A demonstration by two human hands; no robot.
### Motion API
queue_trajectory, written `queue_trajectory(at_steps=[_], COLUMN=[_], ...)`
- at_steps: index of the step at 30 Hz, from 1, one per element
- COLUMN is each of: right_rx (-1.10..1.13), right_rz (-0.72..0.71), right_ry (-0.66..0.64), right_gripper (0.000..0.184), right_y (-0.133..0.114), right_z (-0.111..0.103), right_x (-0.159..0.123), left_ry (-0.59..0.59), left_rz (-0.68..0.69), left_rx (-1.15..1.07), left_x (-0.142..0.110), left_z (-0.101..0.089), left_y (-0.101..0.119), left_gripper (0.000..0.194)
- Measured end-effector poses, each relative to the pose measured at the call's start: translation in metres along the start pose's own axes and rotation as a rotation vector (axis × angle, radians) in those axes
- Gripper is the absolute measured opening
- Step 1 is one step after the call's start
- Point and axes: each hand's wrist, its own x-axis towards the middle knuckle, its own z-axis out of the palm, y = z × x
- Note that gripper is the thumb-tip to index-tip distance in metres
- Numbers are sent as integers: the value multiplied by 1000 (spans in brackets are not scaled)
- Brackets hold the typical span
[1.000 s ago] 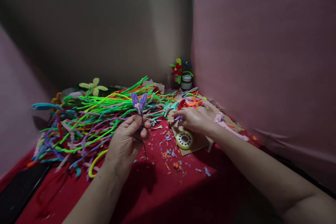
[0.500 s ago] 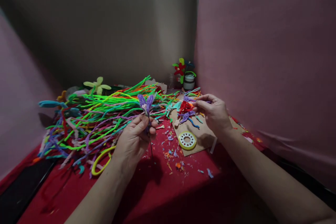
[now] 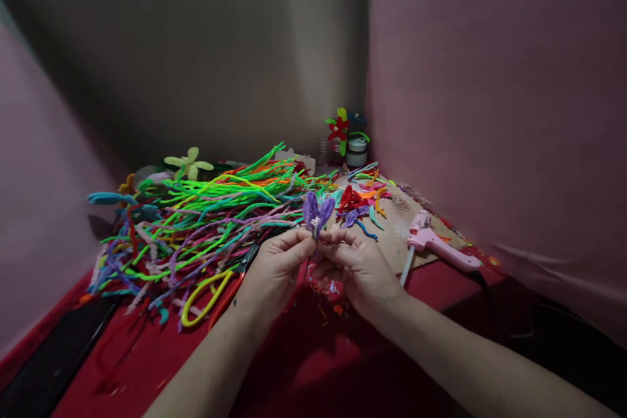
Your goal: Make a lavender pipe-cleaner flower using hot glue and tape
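A purple pipe-cleaner flower (image 3: pixel 318 210) with a pale centre stands upright between my two hands, above the red cloth. My left hand (image 3: pixel 287 258) pinches it at its base, thumb against fingers, and a thin dark stem hangs below. From the right, my right hand (image 3: pixel 355 264) closes thumb and fingers on the same base. Whether a separate small piece is between those fingertips is hidden. Just behind the hands lie red pipe-cleaner pieces (image 3: pixel 349 198) and purple pieces (image 3: pixel 353 215) on a cardboard sheet (image 3: pixel 392 241).
Many coloured pipe cleaners (image 3: pixel 210 209) are heaped on the left, with yellow-handled scissors (image 3: pixel 206 300) at their front edge. A pink glue gun (image 3: pixel 441 247) lies on the cardboard at right. Finished flowers (image 3: pixel 339 127) stand at the back beside a white jar (image 3: pixel 356 153).
My right hand has come left from the loose pieces to the flower. My left hand has carried the flower rightward to meet it. The glue gun now shows; the tape roll is hidden.
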Motion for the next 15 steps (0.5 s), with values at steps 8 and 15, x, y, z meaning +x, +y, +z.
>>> queue_trajectory(at_steps=[8,15], right_rx=[-224,-145], right_rz=[-158,-48], right_ry=[15,-104], right_gripper=[18,19], right_y=[-23,-26], right_z=[-7,-10], right_x=[17,31], left_ry=[33,-73], left_rz=[55,-5], left_rx=[128,154], left_x=[-4,-6], left_z=[-3,-3], left_y=[6,6], left_gripper=[10,10])
